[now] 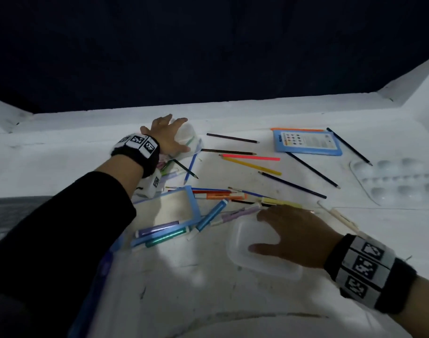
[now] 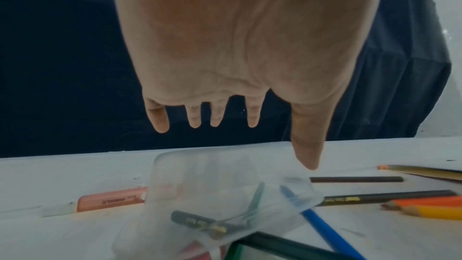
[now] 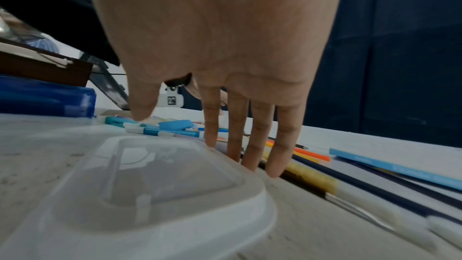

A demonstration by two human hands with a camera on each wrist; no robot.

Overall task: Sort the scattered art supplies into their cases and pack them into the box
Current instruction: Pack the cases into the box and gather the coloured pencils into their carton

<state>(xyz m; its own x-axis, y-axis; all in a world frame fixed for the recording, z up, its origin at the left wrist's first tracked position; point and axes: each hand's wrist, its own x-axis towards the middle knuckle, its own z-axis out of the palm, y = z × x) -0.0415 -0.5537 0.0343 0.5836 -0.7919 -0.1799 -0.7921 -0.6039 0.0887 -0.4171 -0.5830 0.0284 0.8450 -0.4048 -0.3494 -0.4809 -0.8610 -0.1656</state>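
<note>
My left hand (image 1: 170, 136) (image 2: 225, 86) is spread open over a clear plastic tub (image 1: 188, 140) (image 2: 225, 185) lying on its side at the back of the white table (image 1: 306, 113). The thumb tip is at the tub's wall. A few pencils poke into the tub. My right hand (image 1: 281, 230) (image 3: 225, 86) lies flat on a clear lid (image 1: 257, 254) (image 3: 155, 185), thumb on top and fingers past its far edge. Coloured pencils (image 1: 251, 157) and markers (image 1: 164, 236) lie scattered between the hands. An open blue case (image 1: 195, 211) sits under my left forearm.
A blue labelled case (image 1: 306, 142) lies at the back right. A white paint palette (image 1: 399, 179) is at the far right, with pale brushes (image 1: 340, 218) beside my right hand. A large translucent surface with a blue edge (image 1: 98, 276) fills the near front.
</note>
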